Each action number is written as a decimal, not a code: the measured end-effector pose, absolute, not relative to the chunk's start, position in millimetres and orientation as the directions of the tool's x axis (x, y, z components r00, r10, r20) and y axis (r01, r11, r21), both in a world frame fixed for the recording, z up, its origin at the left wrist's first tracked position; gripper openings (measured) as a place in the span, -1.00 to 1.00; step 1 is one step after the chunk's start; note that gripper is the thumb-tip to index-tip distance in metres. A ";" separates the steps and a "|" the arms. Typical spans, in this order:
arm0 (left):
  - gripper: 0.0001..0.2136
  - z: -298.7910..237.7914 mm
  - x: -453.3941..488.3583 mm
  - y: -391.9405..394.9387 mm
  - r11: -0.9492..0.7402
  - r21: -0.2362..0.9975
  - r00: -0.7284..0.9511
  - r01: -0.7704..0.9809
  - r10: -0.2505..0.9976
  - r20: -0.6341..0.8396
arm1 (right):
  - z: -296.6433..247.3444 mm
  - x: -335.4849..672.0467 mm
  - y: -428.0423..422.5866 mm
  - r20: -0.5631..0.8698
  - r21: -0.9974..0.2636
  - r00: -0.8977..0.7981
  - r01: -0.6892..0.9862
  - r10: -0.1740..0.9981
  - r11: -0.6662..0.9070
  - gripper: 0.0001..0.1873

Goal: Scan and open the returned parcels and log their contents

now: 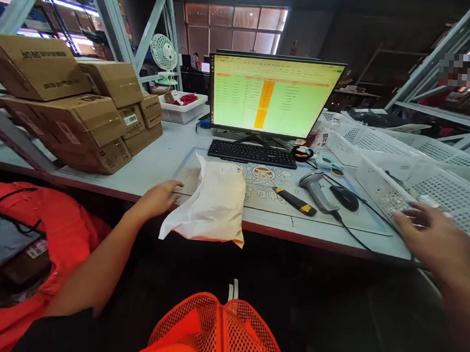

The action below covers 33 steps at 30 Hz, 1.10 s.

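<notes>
My left hand [159,198] rests at the front edge of the desk with its fingers stretched out and nothing in them. Just right of it lies a white mailing bag [213,201], wrinkled, its near end hanging over the edge. On the far right, my right hand [436,235] is blurred by motion beside the front of a white plastic basket [383,183]. Its thumb and fingers look apart, and I see nothing held. Between the hands lie a yellow-and-black utility knife [295,201], a grey barcode scanner [318,191] and a black mouse [344,197].
Cardboard boxes [61,126] are stacked at the left. A monitor [276,98] and a black keyboard [252,153] stand at the back. Scanner and mouse cables run across the desk mat [257,199]. A red-orange bag [70,234] hangs below left.
</notes>
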<state>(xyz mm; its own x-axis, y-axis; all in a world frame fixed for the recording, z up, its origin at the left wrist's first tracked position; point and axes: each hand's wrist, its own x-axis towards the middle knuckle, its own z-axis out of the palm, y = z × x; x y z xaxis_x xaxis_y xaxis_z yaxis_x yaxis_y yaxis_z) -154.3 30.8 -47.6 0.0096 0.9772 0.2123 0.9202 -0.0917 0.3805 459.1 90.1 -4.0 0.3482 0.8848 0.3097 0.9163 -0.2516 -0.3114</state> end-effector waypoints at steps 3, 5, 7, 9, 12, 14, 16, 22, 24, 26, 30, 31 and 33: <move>-0.61 3.6 -130.3 19.7 -0.114 0.466 -0.039 0.877 0.951 0.306 | -13.1 418.8 156.8 0.079 -0.289 0.285 0.924 0.955 -0.252 -0.42; -0.60 29.6 -95.2 25.5 -0.259 0.497 0.090 0.828 0.937 0.338 | -23.8 388.6 189.4 0.004 -0.233 0.251 0.941 0.968 -0.244 -0.37; -0.58 38.6 -54.7 43.7 -0.349 0.420 0.235 0.838 0.924 0.301 | -34.0 365.6 207.7 -0.028 -0.217 0.269 0.938 0.963 -0.268 -0.33; -0.48 27.8 -19.7 68.4 -0.337 0.330 0.286 0.882 0.938 0.194 | -39.4 352.6 214.2 -0.045 -0.206 0.296 0.932 0.954 -0.299 -0.30; -0.33 -14.1 10.6 95.2 -0.286 0.208 0.272 0.935 0.958 0.094 | -34.8 344.2 212.4 0.026 -0.205 0.321 0.929 0.947 -0.309 -0.26; -0.31 -46.8 17.9 96.1 -0.348 0.166 0.336 0.923 0.937 0.100 | -26.4 335.5 209.2 0.133 -0.295 0.231 0.938 0.964 -0.184 -0.30; -0.31 -74.4 19.1 85.1 -0.453 0.115 0.432 0.884 0.886 0.166 | -19.9 317.2 207.3 0.188 -0.417 0.038 0.908 0.981 0.045 -0.40; -0.25 -105.5 6.1 55.8 -0.613 0.004 0.589 0.790 0.761 0.271 | -38.9 226.1 206.7 0.086 -0.642 -0.523 0.622 0.848 0.448 -0.66; -0.23 -106.2 -0.2 58.0 -0.613 0.017 0.585 0.790 0.762 0.277 | -51.4 205.4 205.5 0.082 -0.686 -0.596 0.548 0.799 0.479 -0.59; -0.25 -106.8 -5.2 61.6 -0.617 0.017 0.587 0.787 0.757 0.287 | -59.8 196.1 206.9 0.088 -0.722 -0.617 0.502 0.782 0.476 -0.49; -0.26 -109.2 -10.0 63.8 -0.627 0.016 0.596 0.779 0.748 0.291 | -54.0 211.5 226.2 0.111 -0.769 -0.547 0.482 0.830 0.421 -0.38; -0.26 -109.7 -10.6 63.4 -0.628 0.017 0.598 0.778 0.748 0.288 | -47.8 222.2 233.5 0.135 -0.773 -0.491 0.492 0.861 0.401 -0.36; -0.28 -110.3 -11.7 62.3 -0.628 0.019 0.598 0.778 0.749 0.286 | -32.9 248.7 246.3 0.195 -0.778 -0.349 0.515 0.917 0.361 -0.34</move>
<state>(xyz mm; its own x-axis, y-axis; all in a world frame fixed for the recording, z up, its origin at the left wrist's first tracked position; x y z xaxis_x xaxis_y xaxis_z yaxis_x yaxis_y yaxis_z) -11.7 62.3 -110.3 0.5975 0.7490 0.2863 0.7780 -0.6279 0.0190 248.7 246.3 -32.9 -0.3492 0.9166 0.1946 0.5147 0.3612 -0.7776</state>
